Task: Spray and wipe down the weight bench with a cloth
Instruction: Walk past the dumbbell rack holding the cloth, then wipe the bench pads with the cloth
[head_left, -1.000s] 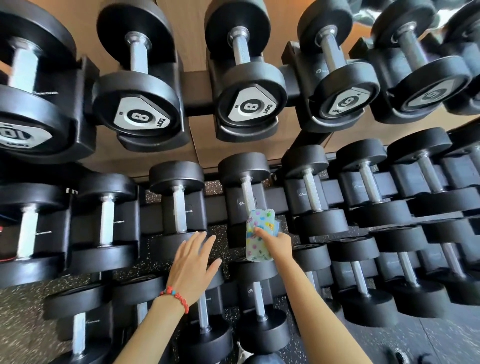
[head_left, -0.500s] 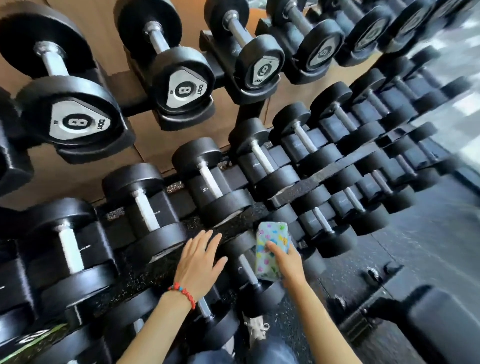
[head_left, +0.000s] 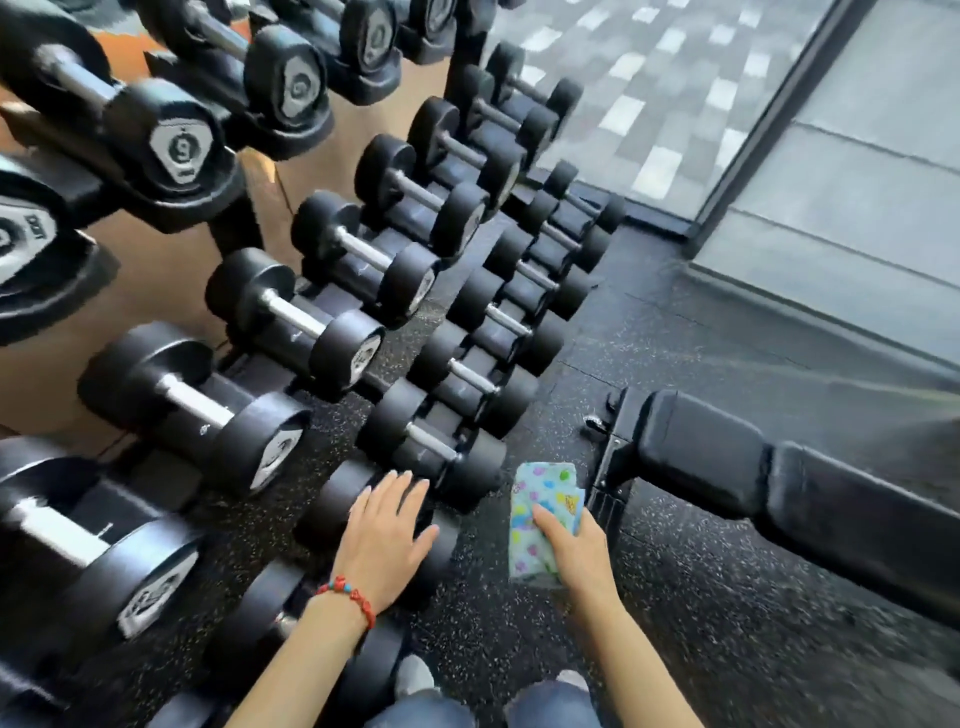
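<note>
Black rubber dumbbells (head_left: 291, 322) are filling the tiered rack (head_left: 234, 228) that is taking up the whole left side of the view, their steel handles running back toward the wall. Low down beside them, the left hand (head_left: 387, 540) is lying flat and wide open, fingers spread, on the end of a bottom-row dumbbell, with a red bracelet (head_left: 349, 597) at the wrist. Just to its right, the right hand (head_left: 569, 551) is gripping a folded patterned cloth (head_left: 540, 519) between thumb and fingers, held apart from any surface. Further right, the weight bench (head_left: 779, 493) is sitting on the speckled floor (head_left: 675, 597), its padded black top angling away and its metal frame end nearest the cloth; it is near the right hand but not being touched. No spray bottle is showing anywhere, so wiping dry or having to go looking for one seems the likely snag. The bench's steel frame end is also sitting right in the line of reach, where knuckles could be knocking it, and the protruding dumbbell ends are crowding the left side. Open floor is lying between rack and bench and on toward the glass wall (head_left: 831, 182), giving room to step round.
</note>
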